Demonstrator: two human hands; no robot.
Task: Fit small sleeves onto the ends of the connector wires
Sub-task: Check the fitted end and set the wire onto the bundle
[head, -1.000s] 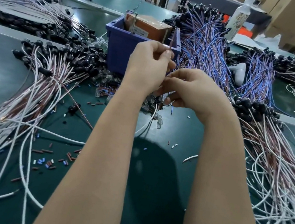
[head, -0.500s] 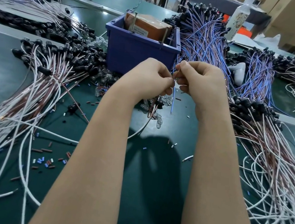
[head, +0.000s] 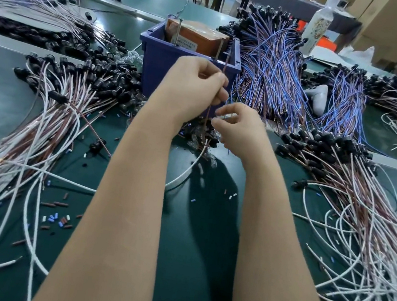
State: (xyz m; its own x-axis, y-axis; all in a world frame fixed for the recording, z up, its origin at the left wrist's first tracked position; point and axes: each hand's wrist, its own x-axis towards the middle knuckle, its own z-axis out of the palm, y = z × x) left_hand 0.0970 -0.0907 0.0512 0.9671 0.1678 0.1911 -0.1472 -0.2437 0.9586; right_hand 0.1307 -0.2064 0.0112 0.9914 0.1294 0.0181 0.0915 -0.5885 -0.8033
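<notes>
Both bare forearms reach forward, side by side. The left hand [head: 197,89] is raised with curled fingers, its thumb and forefinger pinching a thin wire [head: 224,69] that rises above the fingertips. The right hand [head: 241,128] sits just below those fingertips, its fingers loosely curled; whether they hold anything is unclear.

Thin brown wire [head: 226,63] between raised hands [head: 198,84] [head: 240,128]
</notes>
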